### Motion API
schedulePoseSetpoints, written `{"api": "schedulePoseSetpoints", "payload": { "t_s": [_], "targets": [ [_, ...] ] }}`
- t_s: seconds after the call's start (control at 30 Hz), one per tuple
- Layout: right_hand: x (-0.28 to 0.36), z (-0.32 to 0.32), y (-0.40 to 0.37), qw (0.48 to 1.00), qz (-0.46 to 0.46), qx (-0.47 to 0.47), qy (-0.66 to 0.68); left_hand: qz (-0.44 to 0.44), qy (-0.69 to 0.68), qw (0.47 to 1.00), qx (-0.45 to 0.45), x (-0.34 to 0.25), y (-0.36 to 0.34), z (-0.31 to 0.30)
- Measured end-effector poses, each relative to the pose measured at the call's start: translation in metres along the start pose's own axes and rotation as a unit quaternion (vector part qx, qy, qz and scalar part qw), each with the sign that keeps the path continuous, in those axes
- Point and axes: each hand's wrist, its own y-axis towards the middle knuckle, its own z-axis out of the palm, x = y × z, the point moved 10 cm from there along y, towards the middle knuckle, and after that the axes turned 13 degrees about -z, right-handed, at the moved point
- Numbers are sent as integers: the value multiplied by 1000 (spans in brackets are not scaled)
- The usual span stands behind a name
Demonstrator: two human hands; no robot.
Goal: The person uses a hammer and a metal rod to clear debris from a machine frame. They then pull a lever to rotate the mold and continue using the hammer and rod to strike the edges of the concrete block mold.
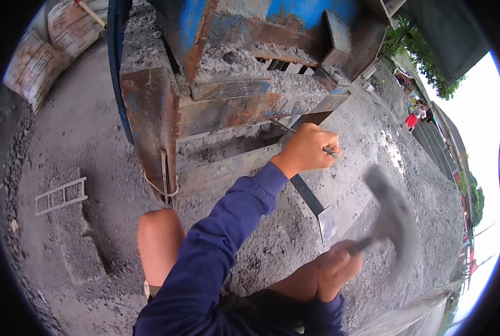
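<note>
My left hand (310, 148) is closed around a thin metal rod (283, 126), perhaps a chisel. Its blunt end sticks out beside my thumb, and its far end points at the underside of a rusty blue steel machine (227, 112) caked with grey cement. My right hand (339, 267) grips a claw hammer (394, 221) by its handle, low and to the right. Motion blurs the hammer head, which is apart from the rod. Below my left hand a dark steel bar with a flat end plate (327, 224) juts from the machine.
A small white ladder-shaped frame (62, 196) lies on a rough slab at left. Filled sacks (40, 64) stand at upper left. My bare knee (159, 241) is near the machine's leg. Cement-dusted ground (367, 145) spreads rightward; people (415, 115) are far off beside a fence.
</note>
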Motion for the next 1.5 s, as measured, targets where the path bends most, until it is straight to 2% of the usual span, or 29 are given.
{"api": "schedulePoseSetpoints", "payload": {
  "t_s": [0.03, 0.1, 0.17, 0.2, 0.23, 0.3, 0.33, 0.37, 0.43, 0.5, 0.57, 0.63, 0.7, 0.77, 0.8, 0.83, 0.9, 0.97, 1.03, 1.1, 1.13, 1.17, 1.2, 1.23, 1.3, 1.33, 1.37, 1.43, 1.5],
  "targets": [
    [-14, 19, -9, 969, 33, 157, -187, 0, -20, 1000, 6, -1, -3, -1],
    [-11, 22, 2, 959, 70, 170, -215, 8, 33, 999, 16, 3, -10, 6],
    [14, 8, 14, 993, -33, 67, -95, 9, 84, 996, 25, 6, -16, 16],
    [17, 0, 15, 999, 6, 33, -11, -9, 31, 999, 32, 9, -14, 14],
    [20, 5, 15, 999, 5, 37, -7, -29, -21, 999, 37, 13, -14, 11],
    [27, -17, 11, 977, -15, -153, 149, -32, 8, 999, 41, 11, -12, 6],
    [20, -11, 4, 975, -12, -166, 150, -30, 33, 998, 48, 9, -8, 5],
    [19, -1, 3, 996, -66, -36, -44, -28, 33, 998, 47, 12, -5, 3],
    [-27, 24, -22, 951, 125, 195, -205, -2, -8, 1000, 26, 10, -7, -4],
    [-27, 21, -12, 956, 118, 172, -206, -4, 6, 999, 43, 2, -2, -6],
    [6, -10, 11, 999, 15, -47, 13, -27, -5, 999, 29, 3, -8, -10],
    [27, -29, 21, 980, -15, -148, 132, -17, 17, 1000, 15, -1, -5, -14],
    [34, -30, 17, 957, -56, -185, 218, -3, 49, 999, 20, -2, -3, -12],
    [32, -3, 7, 991, -73, -57, -94, 3, 29, 1000, 12, -2, 0, -12],
    [9, 21, 2, 974, 50, 123, -183, 1, 9, 1000, 6, -1, -3, -11],
    [15, 27, -1, 959, -1, 100, -265, -3, 5, 1000, 14, 1, -11, -9],
    [2, 23, 8, 993, 81, 76, -40, -15, 13, 999, 36, 7, -8, -14],
    [2, -7, 12, 993, 23, -105, 49, -14, 25, 999, 31, 7, -10, -20],
    [27, -24, 25, 962, 4, -226, 150, -3, 39, 999, 20, -1, -6, -23],
    [30, -22, 19, 957, -22, -226, 180, 7, 39, 999, 8, 0, -2, -22],
    [33, -7, 14, 990, -26, -136, 23, 6, 28, 1000, 3, 0, -1, -21],
    [33, 10, 10, 989, -29, -42, -137, 4, 14, 1000, -3, 2, -1, -19],
    [12, 39, 9, 968, 92, 170, -163, 5, 9, 1000, -2, 3, -4, -17],
    [14, 43, 2, 963, -35, 98, -248, 32, 49, 998, -36, -1, -9, -20],
    [11, 43, 18, 988, 12, 133, -82, 72, 93, 990, -80, -9, -2, -28],
    [13, 37, 18, 987, 18, 137, -82, 18, 59, 997, -35, 1, -4, -21],
    [18, 22, 22, 998, 2, 58, -24, -33, 26, 999, 9, 11, -4, -15],
    [30, 1, 26, 992, -33, -92, 74, -32, 20, 999, 5, 9, -1, -19],
    [24, 3, 19, 974, -48, -128, 178, -26, 13, 1000, -5, 8, 5, -21]
  ]
}}
